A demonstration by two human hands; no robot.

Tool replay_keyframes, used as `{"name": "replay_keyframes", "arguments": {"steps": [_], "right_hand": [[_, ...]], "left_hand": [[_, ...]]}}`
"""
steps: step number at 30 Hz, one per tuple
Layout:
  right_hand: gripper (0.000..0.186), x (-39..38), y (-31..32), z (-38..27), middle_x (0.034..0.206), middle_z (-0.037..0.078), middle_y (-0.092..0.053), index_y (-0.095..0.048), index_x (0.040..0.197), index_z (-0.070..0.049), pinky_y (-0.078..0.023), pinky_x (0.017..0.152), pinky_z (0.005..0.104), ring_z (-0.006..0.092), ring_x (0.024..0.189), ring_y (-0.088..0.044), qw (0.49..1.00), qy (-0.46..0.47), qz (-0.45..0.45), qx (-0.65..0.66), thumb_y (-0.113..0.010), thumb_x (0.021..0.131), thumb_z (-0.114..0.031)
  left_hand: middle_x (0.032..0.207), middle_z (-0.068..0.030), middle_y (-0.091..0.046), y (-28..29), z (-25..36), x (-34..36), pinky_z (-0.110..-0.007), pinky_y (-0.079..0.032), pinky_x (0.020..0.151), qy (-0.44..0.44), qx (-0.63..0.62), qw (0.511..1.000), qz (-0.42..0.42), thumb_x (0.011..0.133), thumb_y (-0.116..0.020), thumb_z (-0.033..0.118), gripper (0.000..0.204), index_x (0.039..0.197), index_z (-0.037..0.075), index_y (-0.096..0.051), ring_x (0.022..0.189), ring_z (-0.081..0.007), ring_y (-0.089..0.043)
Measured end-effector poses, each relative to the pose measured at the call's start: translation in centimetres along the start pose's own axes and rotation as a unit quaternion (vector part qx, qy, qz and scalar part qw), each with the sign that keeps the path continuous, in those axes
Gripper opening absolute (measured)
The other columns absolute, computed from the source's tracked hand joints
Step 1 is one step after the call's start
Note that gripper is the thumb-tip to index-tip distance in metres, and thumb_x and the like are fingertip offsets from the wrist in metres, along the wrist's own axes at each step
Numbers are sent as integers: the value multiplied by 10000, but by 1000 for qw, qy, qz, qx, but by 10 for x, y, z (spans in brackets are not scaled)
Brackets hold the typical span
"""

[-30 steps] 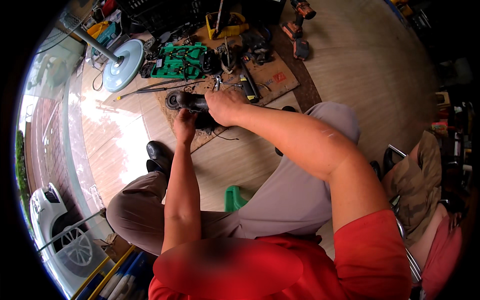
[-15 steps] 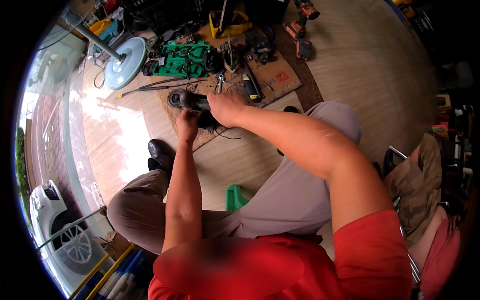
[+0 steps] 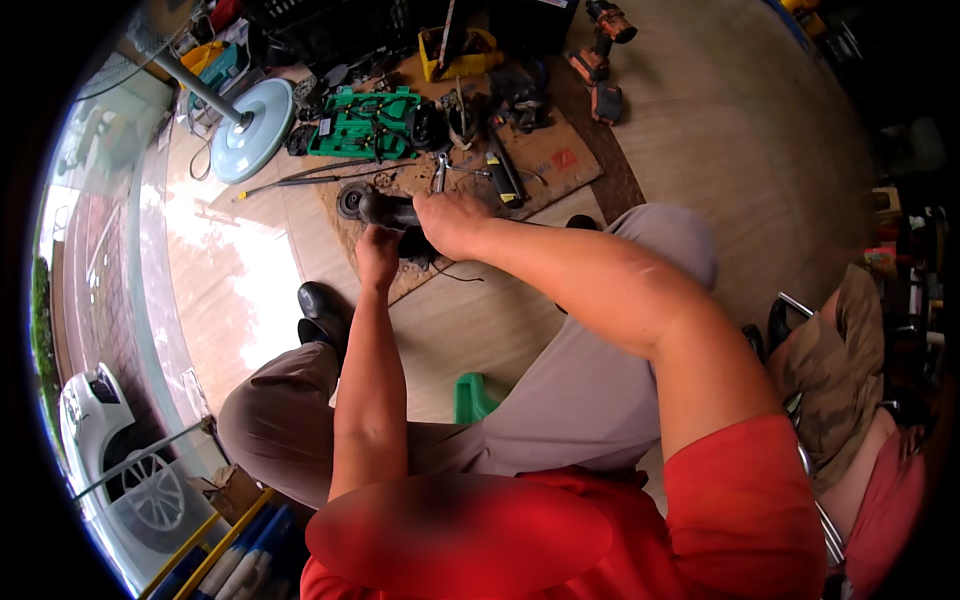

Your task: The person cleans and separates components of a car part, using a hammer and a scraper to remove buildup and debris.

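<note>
My right hand is closed round the right end of a dark cylindrical part with a rounded left end. Just below that rounded end, my left hand has its fingers closed; what they grip is hidden. A dark ring-shaped part lies against the far left side of the cylinder. Under my hands more black material shows, with a thin cable trailing to the right. Beyond my right hand, a metal wrench and a black-and-yellow tube-like tool lie on a stained brown board.
A green tool case, a yellow bin and a cordless drill lie farther off. At left stands a fan's round base. Part of a green stool shows between my legs. Another person's camouflage-clad leg is at right.
My hands have barely shifted and keep hold at the same spots. The whole view has moved very slightly.
</note>
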State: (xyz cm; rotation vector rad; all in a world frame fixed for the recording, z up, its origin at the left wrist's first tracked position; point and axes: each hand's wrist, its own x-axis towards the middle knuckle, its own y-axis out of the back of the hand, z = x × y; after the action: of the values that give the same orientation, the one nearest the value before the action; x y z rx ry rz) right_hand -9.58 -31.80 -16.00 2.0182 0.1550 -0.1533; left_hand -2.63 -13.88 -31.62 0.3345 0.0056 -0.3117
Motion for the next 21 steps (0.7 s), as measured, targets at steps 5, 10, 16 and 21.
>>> {"name": "replay_keyframes", "arguments": {"steps": [5, 10, 16, 21], "right_hand": [[195, 0, -4, 6, 902, 221, -682, -544, 1017, 4, -526, 770, 479, 387, 879, -669, 1000, -8, -7, 3, -476, 882, -119], [201, 4, 4, -2, 943, 216, -679, -557, 1019, -14, -518, 788, 477, 380, 917, -659, 1000, -12, -27, 5, -527, 877, -153], [206, 2, 25, -1, 1039, 200, -684, -594, 1045, -11, -529, 846, 429, 338, 1006, -666, 999, -31, 7, 13, -498, 876, -82], [226, 0, 32, 2, 1061, 198, -679, -597, 1066, -13, -528, 860, 428, 338, 1023, -661, 999, -44, 5, 16, -527, 861, -77]], "left_hand": [[937, -40, -715, -7, -10, 2, -285, -500, 797, -8, -57, 998, -8, 828, -668, -23, 205, 1026, 26, -674, 867, -109, -638], [887, -2, -681, 1, -31, 11, -264, -497, 757, -5, -95, 995, 7, 841, -659, -35, 210, 1042, 28, -654, 812, -90, -614], [915, -1, -647, 11, -26, 15, -243, -493, 686, 19, -203, 978, 46, 870, -667, -11, 244, 1104, 42, -619, 800, -99, -599], [935, -24, -656, 19, -21, 20, -216, -465, 650, 30, -211, 975, 59, 861, -659, -48, 264, 1106, 32, -606, 756, -81, -581]]}}
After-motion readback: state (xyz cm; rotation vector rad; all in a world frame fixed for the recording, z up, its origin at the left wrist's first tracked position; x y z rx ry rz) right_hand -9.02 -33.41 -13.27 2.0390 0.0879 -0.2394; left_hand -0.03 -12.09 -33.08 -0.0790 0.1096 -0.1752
